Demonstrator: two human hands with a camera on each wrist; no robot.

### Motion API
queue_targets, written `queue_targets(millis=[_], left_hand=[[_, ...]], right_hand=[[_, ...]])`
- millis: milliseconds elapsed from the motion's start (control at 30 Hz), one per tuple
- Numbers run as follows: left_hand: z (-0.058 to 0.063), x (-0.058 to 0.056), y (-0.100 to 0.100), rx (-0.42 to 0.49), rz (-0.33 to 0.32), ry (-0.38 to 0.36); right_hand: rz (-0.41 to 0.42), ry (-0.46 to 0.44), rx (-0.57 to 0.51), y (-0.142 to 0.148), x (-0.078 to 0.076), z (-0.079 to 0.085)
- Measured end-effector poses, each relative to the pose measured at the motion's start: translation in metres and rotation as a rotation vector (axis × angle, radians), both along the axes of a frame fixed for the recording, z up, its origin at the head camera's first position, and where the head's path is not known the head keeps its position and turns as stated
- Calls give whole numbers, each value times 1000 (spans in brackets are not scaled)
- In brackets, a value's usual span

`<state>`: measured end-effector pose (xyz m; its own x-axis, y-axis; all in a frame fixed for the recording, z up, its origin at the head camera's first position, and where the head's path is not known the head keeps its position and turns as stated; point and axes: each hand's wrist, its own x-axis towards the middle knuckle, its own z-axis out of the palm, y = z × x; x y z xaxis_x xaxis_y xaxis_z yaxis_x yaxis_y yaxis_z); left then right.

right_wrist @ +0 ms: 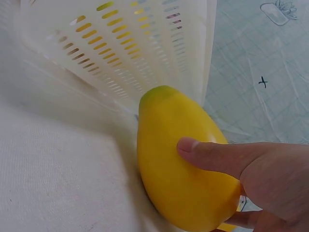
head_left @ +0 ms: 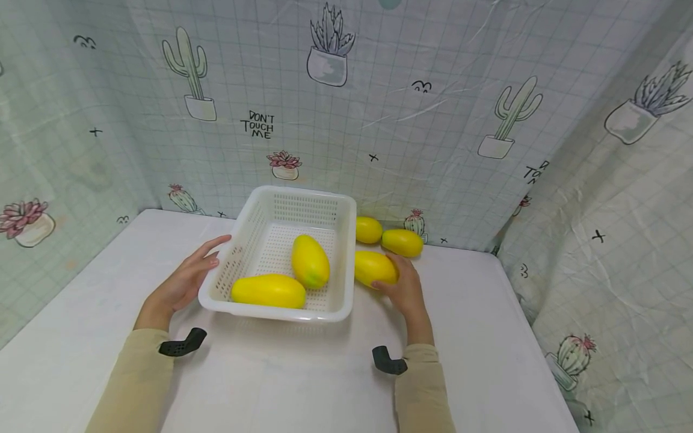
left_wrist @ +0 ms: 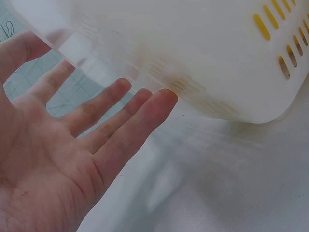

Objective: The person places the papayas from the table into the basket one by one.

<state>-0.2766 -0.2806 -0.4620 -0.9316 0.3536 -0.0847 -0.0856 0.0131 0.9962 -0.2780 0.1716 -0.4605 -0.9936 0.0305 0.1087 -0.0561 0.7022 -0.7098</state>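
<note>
A white perforated plastic basket (head_left: pixel 346 300) stands on the table with two yellow papayas inside, one papaya (head_left: pixel 269 291) lying along the near side and another papaya (head_left: pixel 310 262) to its right. At the basket's left side is my left hand (head_left: pixel 186 279), its extended fingers (left_wrist: pixel 159 104) touching the wall in the left wrist view. My right hand (head_left: pixel 402 285) holds a third papaya (right_wrist: pixel 181 159) just outside the basket's right wall, thumb on top. That fruit's greenish end points toward the basket; the fingers beneath it are mostly hidden.
Behind the right hand lie two more yellow papayas, one papaya (head_left: pixel 369 230) partly hidden by the basket and another papaya (head_left: pixel 402 242) near the back edge. A cactus-print curtain (head_left: pixel 379 120) hangs behind and beside the white table (head_left: pixel 281 373).
</note>
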Motion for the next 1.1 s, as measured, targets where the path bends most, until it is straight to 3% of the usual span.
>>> queue_targets(millis=[1100], left_hand=[[3, 1, 2, -10, 8, -3]], right_hand=[[-8, 51, 5, 8, 7, 19]])
